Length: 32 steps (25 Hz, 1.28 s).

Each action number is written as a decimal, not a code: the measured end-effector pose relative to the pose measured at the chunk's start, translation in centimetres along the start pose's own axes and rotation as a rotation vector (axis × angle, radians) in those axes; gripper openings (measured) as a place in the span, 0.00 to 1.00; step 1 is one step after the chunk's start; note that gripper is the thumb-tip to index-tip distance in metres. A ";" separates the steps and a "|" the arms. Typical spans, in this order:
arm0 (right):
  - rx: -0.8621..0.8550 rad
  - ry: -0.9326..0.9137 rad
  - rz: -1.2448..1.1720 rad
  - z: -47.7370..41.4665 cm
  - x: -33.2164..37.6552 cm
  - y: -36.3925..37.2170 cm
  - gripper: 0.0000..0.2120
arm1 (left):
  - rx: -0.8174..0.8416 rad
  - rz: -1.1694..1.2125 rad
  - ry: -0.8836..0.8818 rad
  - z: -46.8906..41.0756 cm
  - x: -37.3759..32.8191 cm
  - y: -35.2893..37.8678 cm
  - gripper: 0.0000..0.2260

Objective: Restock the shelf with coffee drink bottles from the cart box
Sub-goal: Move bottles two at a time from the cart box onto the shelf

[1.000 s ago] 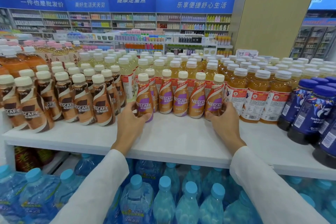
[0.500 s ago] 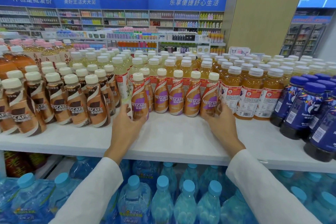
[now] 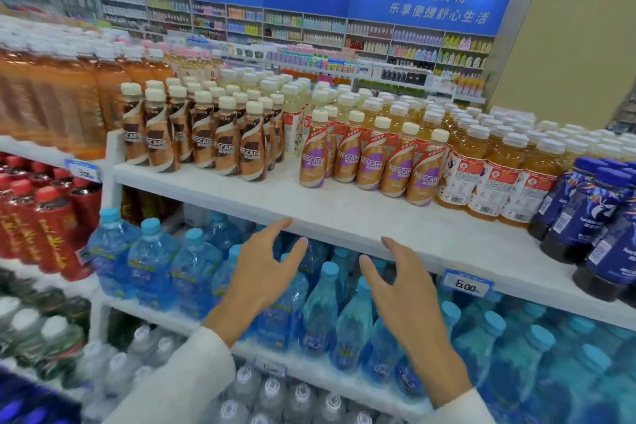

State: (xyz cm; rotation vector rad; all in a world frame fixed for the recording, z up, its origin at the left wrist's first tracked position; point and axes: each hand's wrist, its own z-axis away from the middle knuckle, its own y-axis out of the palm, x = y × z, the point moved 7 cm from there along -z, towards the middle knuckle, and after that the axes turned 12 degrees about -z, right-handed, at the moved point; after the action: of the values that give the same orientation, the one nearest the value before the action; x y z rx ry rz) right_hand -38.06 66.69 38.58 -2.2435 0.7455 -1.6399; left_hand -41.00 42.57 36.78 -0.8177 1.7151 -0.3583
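The likeliest slip starts right here. The left hand (image 3: 265, 272) and right hand (image 3: 402, 289) hang in front of the lip of the shelf (image 3: 344, 217). A quick sweep up and forward could clip the front row of purple-label coffee bottles (image 3: 373, 162). These are tall, narrow and packed side by side, so one knock would probably tip its neighbours or send a bottle over the edge onto the water bottles (image 3: 323, 306) below. Fresh stock set down too near the lip would carry the same risk.

Both hands are open, with fingers spread and loosely curved and palms turned toward each other, and they hold nothing. The left fingertips (image 3: 287, 221) lie level with the shelf's front edge, and I cannot tell whether they touch it. The same goes for the right.

The purple-label row stands upright near the middle of the shelf, with bare white board in front of it. Across a gap to the left stand the brown-label coffee bottles (image 3: 206, 144). Orange tea bottles (image 3: 492, 175) stand just beside the row on the right, with dark blue bottles (image 3: 592, 213) beyond them. A price tag (image 3: 466, 286) hangs on the lip near the right hand. The cart box is out of view.
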 end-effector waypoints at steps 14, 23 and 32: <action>0.735 0.015 -0.213 21.4 4.9 27.6 0.18 | -0.247 -0.043 -0.605 28.7 21.6 -14.0 0.15; 1.112 0.037 -0.117 33.4 10.9 47.3 0.18 | -0.361 -0.065 -0.982 42.1 37.7 -24.2 0.11; 1.297 0.054 0.093 36.8 10.9 57.3 0.20 | -0.250 -0.010 -1.179 44.8 47.5 -23.7 0.18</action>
State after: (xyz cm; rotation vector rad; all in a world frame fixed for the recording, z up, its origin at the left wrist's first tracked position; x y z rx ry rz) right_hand -15.16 9.80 7.05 -1.1879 -0.2325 -1.4393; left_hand 3.46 1.12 3.31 -0.9365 0.6425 0.3197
